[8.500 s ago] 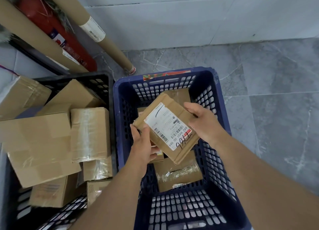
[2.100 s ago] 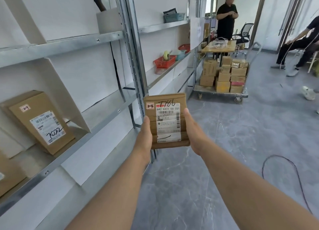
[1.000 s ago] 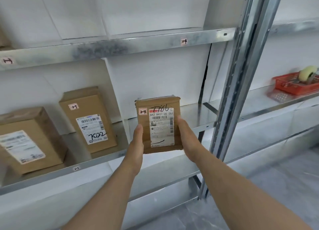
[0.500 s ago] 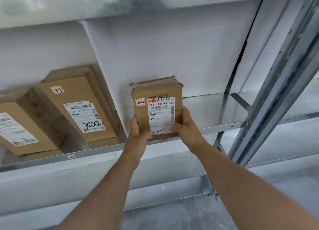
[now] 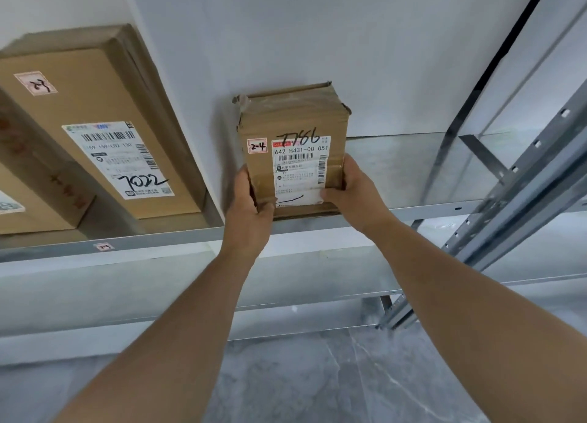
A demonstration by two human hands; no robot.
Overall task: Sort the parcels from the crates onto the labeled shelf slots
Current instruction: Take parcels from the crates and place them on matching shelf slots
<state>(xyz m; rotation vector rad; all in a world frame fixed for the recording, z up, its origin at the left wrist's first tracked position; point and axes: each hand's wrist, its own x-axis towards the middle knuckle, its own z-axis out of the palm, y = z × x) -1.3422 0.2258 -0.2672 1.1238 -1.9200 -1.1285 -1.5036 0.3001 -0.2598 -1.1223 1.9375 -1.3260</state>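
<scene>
A small brown cardboard parcel (image 5: 293,127) with a white label, handwritten "7786" and a "2-4" sticker stands upright on the metal shelf (image 5: 397,168), leaning back against the white divider panel (image 5: 270,41). My left hand (image 5: 247,206) grips its lower left edge with the thumb on the front. My right hand (image 5: 352,190) grips its lower right edge, thumb across the label's bottom. Both hands hold it at the shelf's front lip.
In the slot to the left leans a larger parcel (image 5: 104,130) marked "7022", with another box (image 5: 28,197) at the far left. A small slot tag (image 5: 104,247) sits on the shelf's front edge. A grey upright post (image 5: 508,193) rises at the right. Marbled floor lies below.
The parcel has gone from being held in front of the shelf to standing on it against the divider. My view has come closer to the shelf.
</scene>
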